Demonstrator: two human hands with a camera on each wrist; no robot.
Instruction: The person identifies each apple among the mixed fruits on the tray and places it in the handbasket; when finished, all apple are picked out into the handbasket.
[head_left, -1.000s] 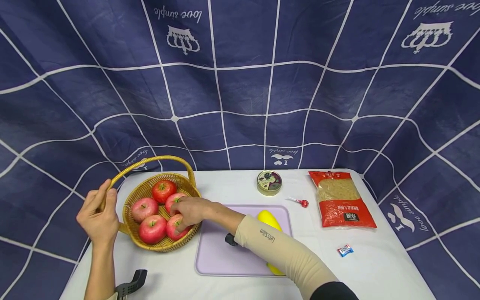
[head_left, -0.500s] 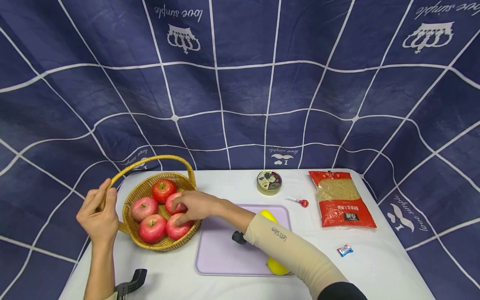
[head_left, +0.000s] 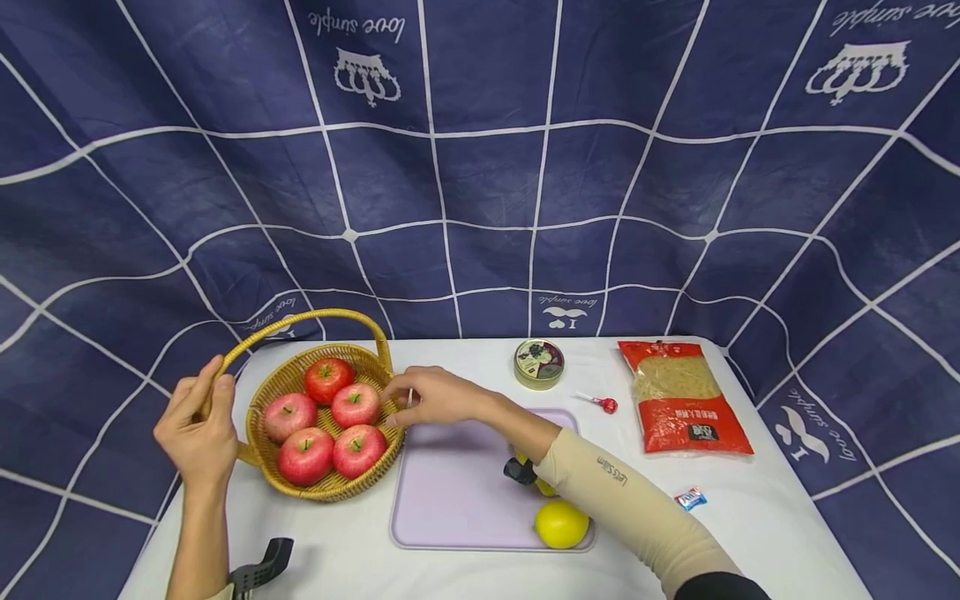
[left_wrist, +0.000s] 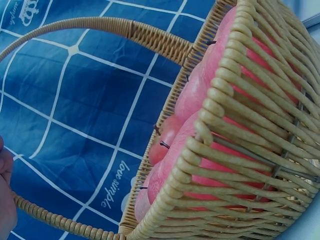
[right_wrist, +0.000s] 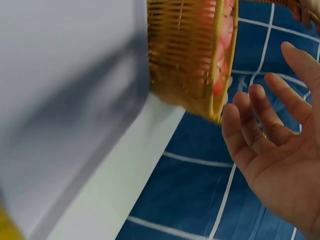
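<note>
My left hand grips the tall handle of a yellow-brown wicker basket at the left of the table. Several red and pink apples fill the basket, stems mostly up. Just past the basket's right rim hovers my right hand, holding nothing. In the right wrist view its fingers are loosely bent and apart from the basket. Below that arm lies a pale purple tray bearing a lemon; another yellow thing is mostly hidden by the forearm. The left wrist view shows the basket's woven side close up.
Behind the tray stands a round tin. Right of it lie a red lollipop, a red-and-clear food bag and a small blue-and-red wrapped candy. A blue checked curtain hangs behind the white table.
My right hand has let go of the apples at the basket's right side and drawn back rightward over the tray, uncovering the lemon. My left hand has stayed on the handle.
</note>
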